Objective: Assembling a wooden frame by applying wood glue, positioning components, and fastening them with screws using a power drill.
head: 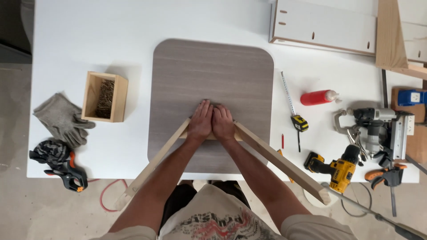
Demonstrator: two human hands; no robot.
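Wooden legs splay toward the person in a V, their joint under both palms at the grey panel's middle. Left hand and right hand touch, fingers flat, close together, pressing, gripping nothing.

Gloves, nail box, drill, glue bottle.

We are pressing our left hand and right hand flat, side by side and touching, on the joint of a wooden frame lying on a grey rounded panel. The panel is resting on the white bench. A box of screws and grey gloves are lying to the left; a yellow drill and red glue bottle are lying to the right.
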